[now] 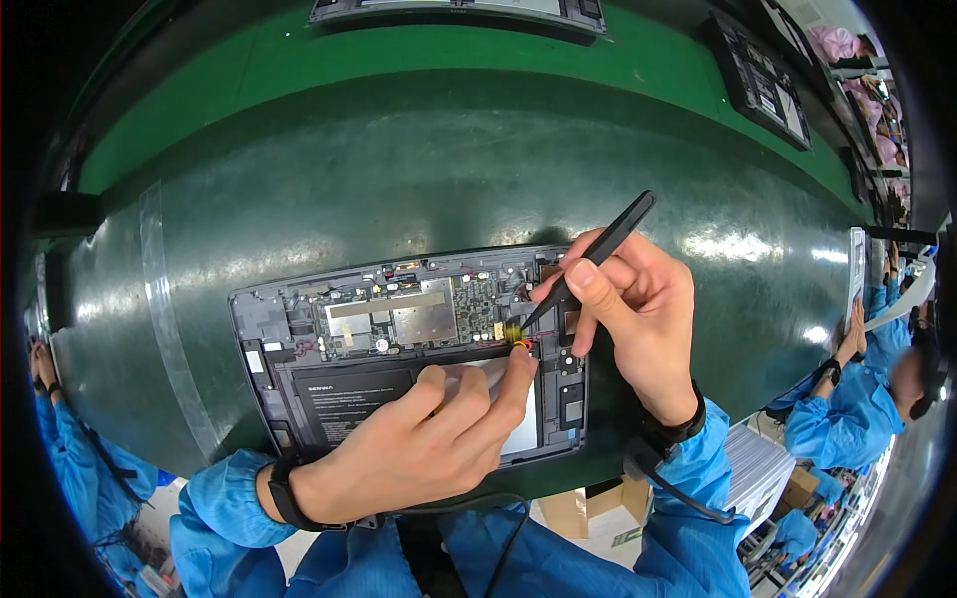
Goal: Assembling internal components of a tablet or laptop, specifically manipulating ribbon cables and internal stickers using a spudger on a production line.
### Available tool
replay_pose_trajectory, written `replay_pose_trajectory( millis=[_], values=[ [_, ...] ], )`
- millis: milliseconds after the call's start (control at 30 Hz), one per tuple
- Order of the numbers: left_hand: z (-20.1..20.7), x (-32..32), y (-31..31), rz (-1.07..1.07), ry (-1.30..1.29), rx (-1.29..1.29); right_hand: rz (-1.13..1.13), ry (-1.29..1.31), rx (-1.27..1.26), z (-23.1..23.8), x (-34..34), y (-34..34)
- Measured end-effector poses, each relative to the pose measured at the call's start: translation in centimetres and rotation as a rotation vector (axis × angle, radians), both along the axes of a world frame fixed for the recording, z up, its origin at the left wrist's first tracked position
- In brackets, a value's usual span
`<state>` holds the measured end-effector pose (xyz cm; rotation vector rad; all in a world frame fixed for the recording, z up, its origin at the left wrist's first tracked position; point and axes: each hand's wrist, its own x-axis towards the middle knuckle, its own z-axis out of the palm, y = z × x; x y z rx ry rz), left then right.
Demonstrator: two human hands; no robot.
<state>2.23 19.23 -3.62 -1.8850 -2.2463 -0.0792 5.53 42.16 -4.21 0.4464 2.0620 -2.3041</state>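
An opened tablet (299, 364) lies on the green work surface, its inside facing up. A circuit board (424, 314) fills its upper part; a black battery (344, 394) sits below. My left hand (439, 424) rests over the battery side, fingers apart and bent, the index fingertip pressing at the board's lower right edge. A small yellow piece (512, 333) and thin red wires show by that fingertip. My right hand (638, 309) pinches black tweezers (603, 242) from the right, their tip down beside the yellow piece. Part of the battery is hidden under my left hand.
Clear tape (164, 299) runs down the green work surface (399, 169) at left. Other opened devices lie at the far edge (459, 12) and far right (763, 85). A cardboard box (593, 513) stands below the front edge. Co-workers in blue sleeves (847, 399) sit at both sides.
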Motion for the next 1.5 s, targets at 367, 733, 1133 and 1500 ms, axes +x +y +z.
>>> replay_pose_trajectory(
  millis=[367, 733, 1133, 1500],
  values=[
    [0.0, 0.18, 0.42, -0.014, 0.012, -0.018, -0.05, -0.008, 0.112, 0.05, 0.31, -0.44],
    [-0.04, 0.02, 0.16, -0.002, 0.004, -0.021, -0.048, 0.005, 0.209, -0.09, -0.04, -0.88],
    [-0.3, 0.33, 0.24, 0.087, -0.048, 0.02, -0.042, 0.016, 0.186, -0.03, -0.12, -0.96],
    [-0.42, 0.38, 0.04, 0.049, 0.011, 0.002, -0.036, 0.012, 0.042, -0.43, 0.16, -0.49]
  ],
)
